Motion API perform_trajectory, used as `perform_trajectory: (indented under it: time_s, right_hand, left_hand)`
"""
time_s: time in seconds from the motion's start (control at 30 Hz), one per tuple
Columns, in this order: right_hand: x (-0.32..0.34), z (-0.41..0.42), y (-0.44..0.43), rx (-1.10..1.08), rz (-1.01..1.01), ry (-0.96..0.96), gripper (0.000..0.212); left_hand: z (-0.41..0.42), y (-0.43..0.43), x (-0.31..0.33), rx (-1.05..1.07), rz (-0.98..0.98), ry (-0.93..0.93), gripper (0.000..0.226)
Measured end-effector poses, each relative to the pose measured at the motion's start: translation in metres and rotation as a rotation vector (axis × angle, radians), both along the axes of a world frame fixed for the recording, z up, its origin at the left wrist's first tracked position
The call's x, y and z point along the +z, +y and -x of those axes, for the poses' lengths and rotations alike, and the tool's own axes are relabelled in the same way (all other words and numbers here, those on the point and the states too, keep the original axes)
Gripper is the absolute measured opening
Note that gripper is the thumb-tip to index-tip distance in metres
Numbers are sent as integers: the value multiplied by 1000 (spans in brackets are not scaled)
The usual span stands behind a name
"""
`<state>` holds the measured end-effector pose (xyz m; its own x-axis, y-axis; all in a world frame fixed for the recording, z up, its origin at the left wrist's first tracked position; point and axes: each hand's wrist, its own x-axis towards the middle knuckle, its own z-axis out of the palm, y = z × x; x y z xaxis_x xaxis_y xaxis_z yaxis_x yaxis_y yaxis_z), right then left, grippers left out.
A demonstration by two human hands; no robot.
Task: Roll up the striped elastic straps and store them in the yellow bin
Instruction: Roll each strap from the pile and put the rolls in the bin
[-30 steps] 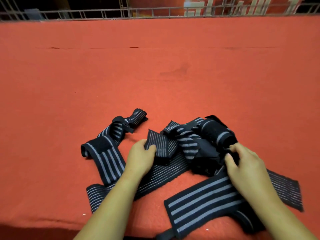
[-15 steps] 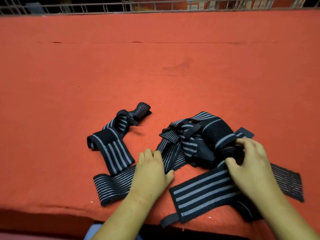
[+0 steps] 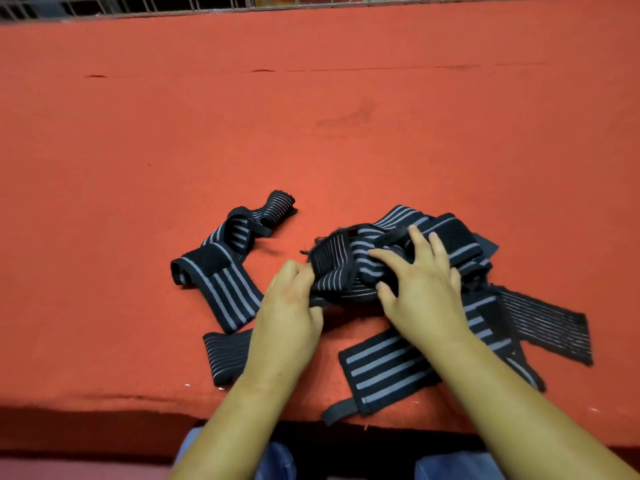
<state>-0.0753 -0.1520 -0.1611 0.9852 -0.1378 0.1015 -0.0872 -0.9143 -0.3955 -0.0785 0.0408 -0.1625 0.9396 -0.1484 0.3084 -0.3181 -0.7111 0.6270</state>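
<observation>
Low at centre frame, my left hand (image 3: 291, 306) gripped the left edge of a bunched strap (image 3: 332, 268), fingers curled round it. My right hand (image 3: 422, 289) lay just beside it, fingers spread fairly straight and pressing on the heap (image 3: 450, 237) of tangled straps. A looped strap (image 3: 221, 282) sat apart at centre left, and a flat strap (image 3: 381, 372) lay under my right wrist, all on the red cloth (image 3: 311, 133).

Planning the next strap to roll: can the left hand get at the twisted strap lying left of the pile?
Probably yes: the twisted strap lies uncovered, close beside the left hand, though that hand pinches a fine-striped strap.
</observation>
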Motion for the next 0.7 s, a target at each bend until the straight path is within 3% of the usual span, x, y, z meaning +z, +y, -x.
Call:
perform_trajectory:
  time_s: [0.13, 0.23, 0.37, 0.5, 0.7]
  right_hand:
    - [-13, 0, -20, -95, -62, -17, 53]
    - [-18, 3, -28, -98, -74, 25, 52]
    - [-8, 9, -16, -62, -133, 15, 55]
    - [14, 36, 9, -50, -371, -173, 49]
    - [38, 79, 46, 108, -826, 50, 38]
  left_hand:
    - [12, 11, 11, 195, 267, -92, 34]
    - [15, 29, 26, 419, 531, 19, 18]
    - [25, 37, 42, 350, 791, 169, 26]
    - [38, 37, 50, 341, 962, 198, 42]
    - [62, 28, 70, 332, 1245, 320, 23]
